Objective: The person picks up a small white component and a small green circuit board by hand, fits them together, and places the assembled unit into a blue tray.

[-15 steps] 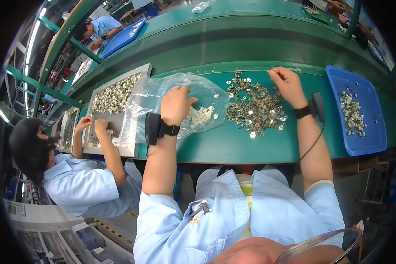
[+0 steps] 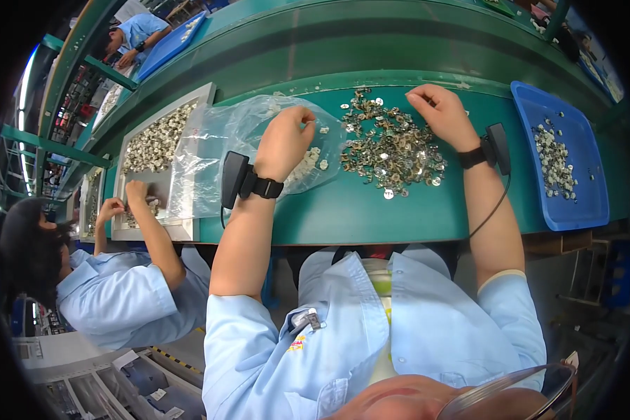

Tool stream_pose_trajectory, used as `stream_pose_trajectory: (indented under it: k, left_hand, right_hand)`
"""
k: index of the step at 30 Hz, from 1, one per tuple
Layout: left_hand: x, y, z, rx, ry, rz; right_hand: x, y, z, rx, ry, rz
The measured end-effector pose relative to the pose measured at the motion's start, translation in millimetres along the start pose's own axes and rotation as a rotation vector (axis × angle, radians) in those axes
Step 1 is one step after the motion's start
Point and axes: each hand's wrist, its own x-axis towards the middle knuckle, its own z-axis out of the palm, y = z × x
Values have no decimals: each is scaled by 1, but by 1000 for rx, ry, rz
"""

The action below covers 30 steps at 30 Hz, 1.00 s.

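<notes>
My left hand [image 2: 285, 143] hovers over a clear plastic bag [image 2: 220, 133] lying on the green bench, its fingers curled in; whatever they hold is hidden. White round pieces [image 2: 306, 164] lie in the bag beside this hand. At the far right edge of a loose pile of small metal discs [image 2: 392, 150], my right hand [image 2: 443, 115] has thumb and forefinger drawn together. Anything in that pinch is too small to make out. Both wrists wear black straps with a dark box.
A blue tray [image 2: 563, 210] with small white and metal parts sits at the right. On the left is a metal-framed tray [image 2: 206, 94] of similar pieces, where a co-worker's hands [image 2: 134, 196] work. The green bench [image 2: 371, 220] has a raised ledge [image 2: 399, 59] behind.
My left hand has lifted off the white pieces and turned, its fingers curling in more. My right hand stays by the pile's far right edge. The whole view has shifted slightly.
</notes>
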Motion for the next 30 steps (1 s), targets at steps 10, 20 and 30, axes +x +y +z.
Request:
stream_pose_trajectory:
  k: [10, 20, 30]
  left_hand:
    - [25, 48, 35, -427, -144, 27]
    - [23, 25, 48, -723, -244, -187]
    - [22, 28, 46, -771, -266, -180]
  right_hand:
    - [-8, -21, 21, -374, -282, -316]
    - [-5, -19, 19, -282, -361, -221]
    - [-11, -32, 37, -447, -351, -363]
